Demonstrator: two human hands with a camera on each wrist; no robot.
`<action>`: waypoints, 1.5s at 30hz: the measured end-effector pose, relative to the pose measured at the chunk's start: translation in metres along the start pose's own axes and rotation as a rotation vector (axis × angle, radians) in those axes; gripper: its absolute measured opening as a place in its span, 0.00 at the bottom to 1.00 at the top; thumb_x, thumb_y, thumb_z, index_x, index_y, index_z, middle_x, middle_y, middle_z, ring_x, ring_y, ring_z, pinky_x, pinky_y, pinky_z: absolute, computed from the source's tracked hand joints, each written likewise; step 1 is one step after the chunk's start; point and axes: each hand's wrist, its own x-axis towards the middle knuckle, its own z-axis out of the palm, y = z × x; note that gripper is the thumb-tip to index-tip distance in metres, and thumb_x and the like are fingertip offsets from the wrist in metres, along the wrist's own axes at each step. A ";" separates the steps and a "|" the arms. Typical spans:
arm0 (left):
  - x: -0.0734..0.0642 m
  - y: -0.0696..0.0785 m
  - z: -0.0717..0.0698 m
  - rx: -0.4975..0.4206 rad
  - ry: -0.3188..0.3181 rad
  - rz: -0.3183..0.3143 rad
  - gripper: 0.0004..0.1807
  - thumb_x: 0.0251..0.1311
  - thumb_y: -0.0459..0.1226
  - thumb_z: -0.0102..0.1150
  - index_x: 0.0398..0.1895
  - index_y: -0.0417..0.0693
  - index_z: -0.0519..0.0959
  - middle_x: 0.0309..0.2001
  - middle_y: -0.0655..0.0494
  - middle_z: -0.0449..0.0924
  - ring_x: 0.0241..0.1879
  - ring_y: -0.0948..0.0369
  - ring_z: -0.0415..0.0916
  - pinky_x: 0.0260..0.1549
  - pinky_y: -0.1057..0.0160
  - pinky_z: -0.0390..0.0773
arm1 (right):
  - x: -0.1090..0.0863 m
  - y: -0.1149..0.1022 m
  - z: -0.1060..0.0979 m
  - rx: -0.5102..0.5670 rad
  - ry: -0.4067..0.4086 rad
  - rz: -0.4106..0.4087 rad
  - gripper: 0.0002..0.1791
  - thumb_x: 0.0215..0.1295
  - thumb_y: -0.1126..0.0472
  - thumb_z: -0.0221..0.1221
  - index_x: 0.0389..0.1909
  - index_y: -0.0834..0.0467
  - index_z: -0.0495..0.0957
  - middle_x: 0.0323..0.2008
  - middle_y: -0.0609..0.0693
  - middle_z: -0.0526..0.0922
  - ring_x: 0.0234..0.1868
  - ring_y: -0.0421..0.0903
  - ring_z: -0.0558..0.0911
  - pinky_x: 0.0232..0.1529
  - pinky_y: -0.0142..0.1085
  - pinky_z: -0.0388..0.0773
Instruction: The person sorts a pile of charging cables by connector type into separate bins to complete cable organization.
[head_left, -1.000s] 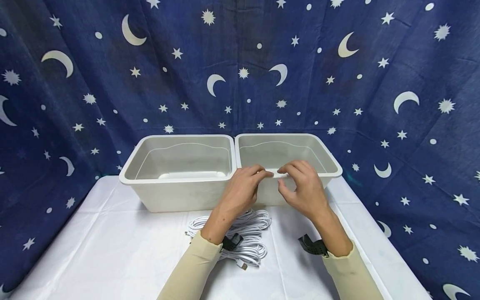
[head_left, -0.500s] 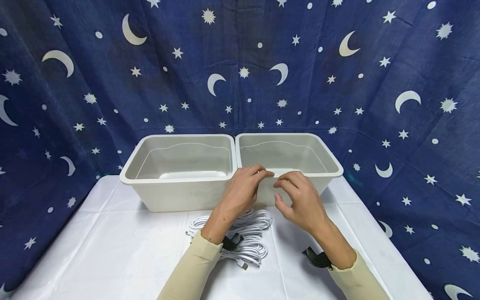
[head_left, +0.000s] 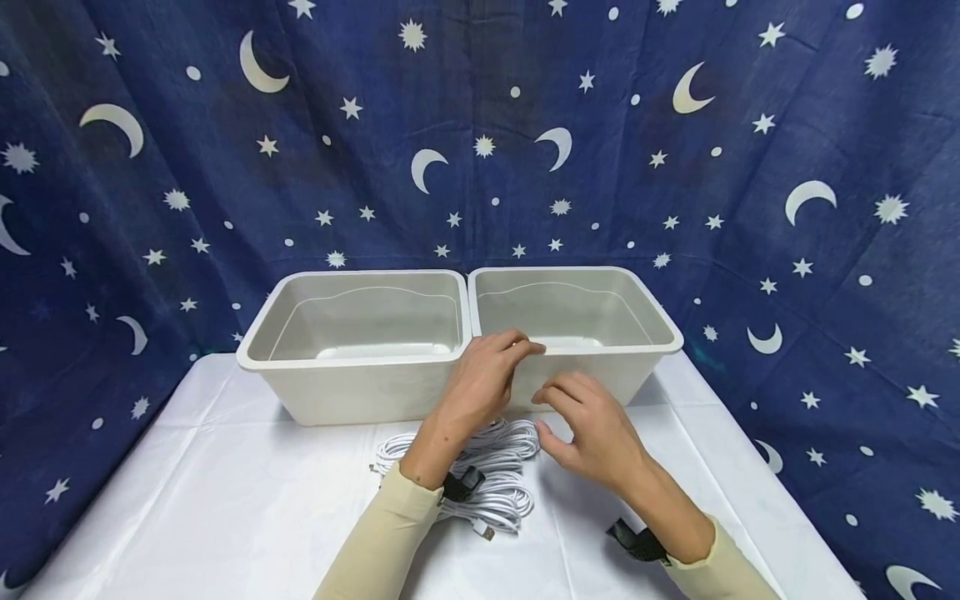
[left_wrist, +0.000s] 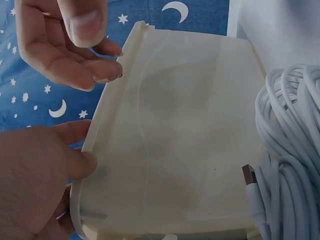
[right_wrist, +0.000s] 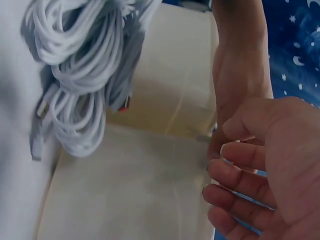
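My left hand (head_left: 483, 375) grips the front rim of the right pale plastic bin (head_left: 637, 346), near its left corner. The left wrist view shows the thumb (left_wrist: 80, 164) against the bin's outer wall, with fingers passing over the rim. In front of the same bin hangs my right hand (head_left: 588, 425), fingers loosely bent and holding nothing. Below the hands lies a pile of coiled white USB cables (head_left: 502, 483), partly covered by my left forearm. A metal USB plug (left_wrist: 248, 175) pokes out of one coil.
A matching left bin (head_left: 352, 362) stands beside the right one. Both rest on a white cloth-covered table (head_left: 225, 500) before a blue curtain (head_left: 337, 175) with moons and stars. Black straps (head_left: 637, 540) circle both wrists.
My right hand has come down and slightly left, from the right bin's rim to in front of its wall, nearer the cables. The left hand keeps its place on the rim.
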 end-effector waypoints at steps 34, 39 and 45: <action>0.001 -0.001 -0.006 -0.048 -0.021 0.002 0.27 0.67 0.20 0.55 0.61 0.55 0.85 0.53 0.61 0.84 0.52 0.58 0.83 0.52 0.55 0.79 | -0.016 -0.048 0.042 0.122 -0.241 -0.240 0.15 0.55 0.50 0.75 0.40 0.52 0.87 0.40 0.40 0.83 0.43 0.41 0.79 0.50 0.36 0.77; 0.001 -0.002 -0.007 -0.049 -0.022 0.013 0.28 0.66 0.19 0.54 0.61 0.54 0.85 0.53 0.60 0.84 0.52 0.58 0.83 0.53 0.56 0.79 | -0.019 -0.052 0.050 0.107 -0.264 -0.277 0.14 0.56 0.50 0.76 0.40 0.51 0.87 0.40 0.40 0.84 0.41 0.40 0.78 0.48 0.36 0.77; 0.001 -0.003 -0.008 -0.066 -0.009 0.036 0.28 0.66 0.19 0.53 0.60 0.53 0.85 0.52 0.59 0.85 0.51 0.58 0.83 0.52 0.56 0.80 | -0.024 -0.063 0.058 0.053 -0.316 -0.254 0.14 0.61 0.47 0.73 0.44 0.48 0.86 0.40 0.38 0.83 0.40 0.38 0.78 0.46 0.36 0.78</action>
